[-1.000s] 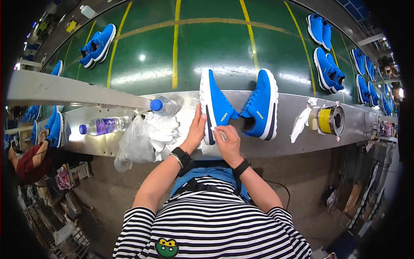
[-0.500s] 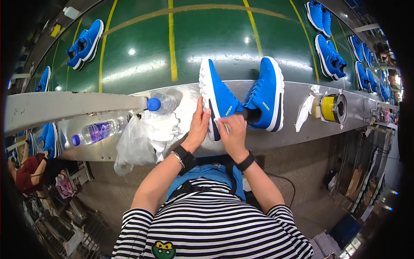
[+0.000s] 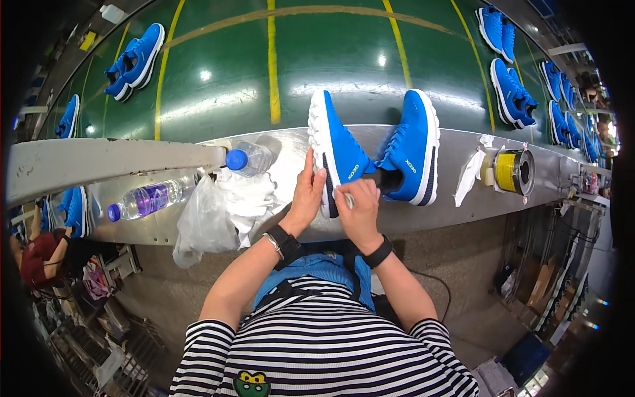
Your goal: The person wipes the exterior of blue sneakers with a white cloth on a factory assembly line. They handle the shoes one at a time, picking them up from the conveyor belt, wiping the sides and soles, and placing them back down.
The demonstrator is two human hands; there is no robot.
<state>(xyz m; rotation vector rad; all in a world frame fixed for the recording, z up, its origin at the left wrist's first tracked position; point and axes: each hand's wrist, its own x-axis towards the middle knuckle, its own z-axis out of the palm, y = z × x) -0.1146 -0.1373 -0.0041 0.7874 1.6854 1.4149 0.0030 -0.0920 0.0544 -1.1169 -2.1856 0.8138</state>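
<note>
Green conveyor belt (image 3: 218, 109), crossed by yellow lines, is bordered by a steel ledge (image 3: 443, 205). Over the ledge, toes toward the belt, a blue left shoe (image 3: 340, 145) and right shoe (image 3: 411, 142) are seen. Against the left shoe's white sole the left hand (image 3: 307, 198) is laid, fingers extended. Near that shoe's heel, a pale item (image 3: 349, 200), too small to identify, is pinched by the right hand (image 3: 360, 206).

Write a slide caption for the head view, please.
Left hand against a blue shoe, right hand at its heel end.
</note>
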